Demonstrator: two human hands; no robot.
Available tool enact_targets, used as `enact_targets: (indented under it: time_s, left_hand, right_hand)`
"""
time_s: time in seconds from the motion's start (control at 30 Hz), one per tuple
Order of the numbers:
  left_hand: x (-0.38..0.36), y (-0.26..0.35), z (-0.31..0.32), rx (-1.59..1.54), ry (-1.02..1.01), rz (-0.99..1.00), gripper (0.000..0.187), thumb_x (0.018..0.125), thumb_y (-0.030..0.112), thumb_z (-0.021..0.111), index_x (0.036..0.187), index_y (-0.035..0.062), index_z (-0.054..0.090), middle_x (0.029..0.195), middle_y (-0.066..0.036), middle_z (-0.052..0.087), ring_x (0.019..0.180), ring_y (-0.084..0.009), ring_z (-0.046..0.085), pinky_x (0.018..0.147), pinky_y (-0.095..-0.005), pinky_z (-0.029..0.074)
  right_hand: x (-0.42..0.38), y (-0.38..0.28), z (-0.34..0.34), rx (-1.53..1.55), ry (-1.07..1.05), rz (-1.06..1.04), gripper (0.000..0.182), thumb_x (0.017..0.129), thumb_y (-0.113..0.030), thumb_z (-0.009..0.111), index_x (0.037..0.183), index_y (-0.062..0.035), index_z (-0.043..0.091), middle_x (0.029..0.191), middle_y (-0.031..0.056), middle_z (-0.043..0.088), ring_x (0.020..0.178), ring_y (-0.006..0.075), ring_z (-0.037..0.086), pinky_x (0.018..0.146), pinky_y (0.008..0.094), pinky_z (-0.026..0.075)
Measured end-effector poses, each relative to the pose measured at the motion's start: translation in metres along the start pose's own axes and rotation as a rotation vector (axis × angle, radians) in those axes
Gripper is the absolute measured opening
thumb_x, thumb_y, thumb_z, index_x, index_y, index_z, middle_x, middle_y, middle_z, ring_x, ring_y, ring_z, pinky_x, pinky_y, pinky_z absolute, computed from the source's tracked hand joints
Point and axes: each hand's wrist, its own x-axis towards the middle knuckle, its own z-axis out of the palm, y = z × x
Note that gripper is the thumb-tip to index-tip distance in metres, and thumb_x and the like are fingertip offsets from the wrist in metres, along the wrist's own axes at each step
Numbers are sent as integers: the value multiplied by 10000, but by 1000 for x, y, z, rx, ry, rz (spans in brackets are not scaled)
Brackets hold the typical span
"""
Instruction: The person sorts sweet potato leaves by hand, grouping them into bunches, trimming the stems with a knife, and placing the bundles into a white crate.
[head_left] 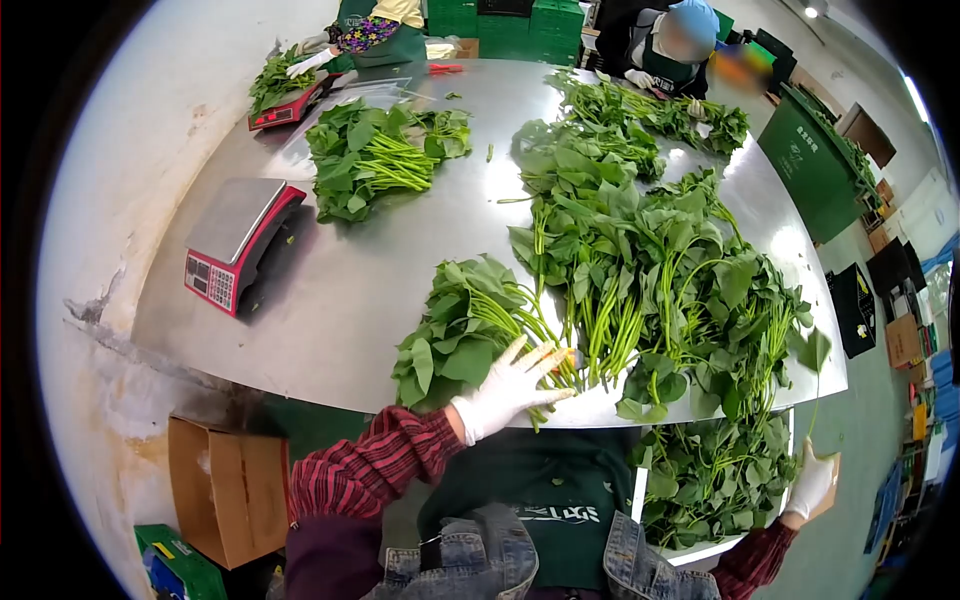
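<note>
My left hand [508, 392], in a white glove, lies with fingers stretched apart over the stem ends of a bunch of leafy greens [455, 335] at the table's near edge. A small orange object [573, 360] shows beside its fingertips, too hidden to name. Low on the right, my gloved right hand [810, 482] is closed on a single leafy stem [815, 400], which stands up from the fingers with a leaf at its top. Just left of that hand, a white-edged container [640, 492] is filled with loose greens [715, 485].
A large heap of greens [640, 240] covers the right of the metal table [350, 300]. On the left stand a red scale [240, 235] and another bunch [375, 155]. Two people work at the far side. A cardboard box [228, 490] sits below left, a green bin [812, 165] at right.
</note>
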Motion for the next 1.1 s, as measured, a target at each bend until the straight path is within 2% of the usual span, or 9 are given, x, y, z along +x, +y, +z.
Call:
enact_targets:
  time_s: [0.1,0.17,0.33,0.43,0.57,0.8,0.87,0.97,1.1]
  left_hand:
    - [19,-16,10,26,91,0,502,820,140,449,1240,412,486,1343,-114,432,1226,-293,442,1052,-536,262]
    - [30,-27,16,43,88,33,526,824,101,435,1241,418,483,1303,-121,464,1218,-283,450,1060,-554,227]
    - [34,-33,10,156,32,72,552,810,66,450,1245,406,483,1077,-73,549,1079,-245,522,1067,-557,218]
    - [26,-31,4,93,171,103,339,760,90,500,1071,194,586,822,-47,495,832,-202,529,1047,-526,294]
    - [13,-31,0,92,60,86,100,742,127,518,814,77,566,865,-63,515,889,-233,535,1022,-466,343]
    - [-1,-59,-42,-33,49,77,98,666,98,574,754,88,533,754,-84,533,874,-242,565,890,-404,437]
    - [-4,-75,-94,-300,277,-86,274,579,28,669,841,47,591,792,-138,565,791,-292,578,814,-393,458]
    - [-36,-122,-127,-704,756,-698,321,783,39,646,1083,6,535,961,-79,614,880,-145,591,783,-278,477]
    - [-112,-202,-140,-1676,1193,-534,305,915,110,467,1212,39,452,1067,-121,598,990,-246,592,881,-400,489]
  right_hand:
    - [-4,3,-8,-174,-175,344,376,883,-323,595,957,45,612,692,45,567,454,101,449,466,256,390]
    - [13,-52,-30,470,-317,862,392,882,-329,598,896,62,580,665,58,562,453,91,443,456,247,383]
    - [18,-95,-8,723,-376,799,303,883,-272,610,866,29,582,598,24,513,418,81,420,407,233,341]
    - [16,-104,8,628,-347,604,311,881,-287,610,857,23,596,594,57,543,402,102,455,402,251,350]
    - [27,-125,4,697,-398,624,305,881,-270,610,875,34,592,634,65,563,407,103,466,398,245,361]
    - [19,-127,12,829,-428,617,267,881,-227,612,900,38,578,702,67,574,416,83,448,394,233,352]
    - [22,-132,9,806,-427,616,262,879,-223,614,893,37,580,676,62,560,408,88,447,396,235,352]
    - [22,-138,12,811,-422,631,257,878,-220,614,883,36,586,640,59,543,401,94,452,394,240,351]
    - [26,-151,15,838,-432,622,267,883,-223,608,875,43,588,626,64,546,401,93,459,381,243,364]
